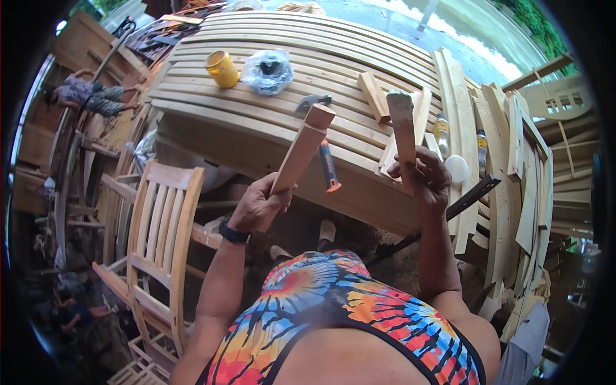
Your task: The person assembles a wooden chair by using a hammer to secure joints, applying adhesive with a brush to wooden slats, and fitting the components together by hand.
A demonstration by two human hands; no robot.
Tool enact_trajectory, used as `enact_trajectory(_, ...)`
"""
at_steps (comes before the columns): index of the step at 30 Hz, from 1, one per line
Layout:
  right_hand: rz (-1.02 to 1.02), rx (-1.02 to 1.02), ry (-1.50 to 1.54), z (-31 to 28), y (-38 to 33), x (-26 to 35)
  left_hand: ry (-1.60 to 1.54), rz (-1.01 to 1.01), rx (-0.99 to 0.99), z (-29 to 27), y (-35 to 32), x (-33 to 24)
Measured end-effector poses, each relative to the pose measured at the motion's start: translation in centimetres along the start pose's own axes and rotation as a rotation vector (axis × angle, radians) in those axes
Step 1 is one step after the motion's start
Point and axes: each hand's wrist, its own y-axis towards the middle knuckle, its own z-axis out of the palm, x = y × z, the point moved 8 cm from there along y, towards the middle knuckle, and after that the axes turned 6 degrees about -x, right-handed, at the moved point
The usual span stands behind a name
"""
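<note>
Wooden block point(300, 151) fills your curled left hand point(261, 203); your right hand point(428, 176) closes round a pale-tipped stick point(403, 125). Between them, a hammer point(328, 165) overhangs the plank stack point(224, 113)'s near edge.

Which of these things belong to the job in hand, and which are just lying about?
Held, so likely part of the job:
wood piece, in the left hand
stick, in the right hand

Not held, perhaps just lying about:
hammer
yellow tub
plastic bag
chair

Jar point(222, 69) left of bag point(267, 72) on slats point(333, 40), beyond both hands point(260, 203) point(428, 178)
</note>
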Motion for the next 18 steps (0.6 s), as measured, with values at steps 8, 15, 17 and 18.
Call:
enact_trajectory(8, 0.059, 0.435, 0.001, 17.6, -3.0, -1.3, -0.275, 0.187, -0.493, -8.5, -16.9, 2.1)
enact_trajectory(15, 0.164, 0.570, 0.104, 29.4, -12.9, -2.1, -1.246, 0.816, -0.912, -20.0, -38.6, 1.1)
enact_trajectory(17, 0.287, 0.637, 0.104, 32.9, -17.1, -2.6, -1.302, 0.885, -0.882, -20.7, -44.7, 3.5)
enact_trajectory(18, 0.276, 0.654, 0.115, 34.3, -18.8, -2.1, -1.338, 0.882, -0.938, -21.1, -47.2, 5.0)
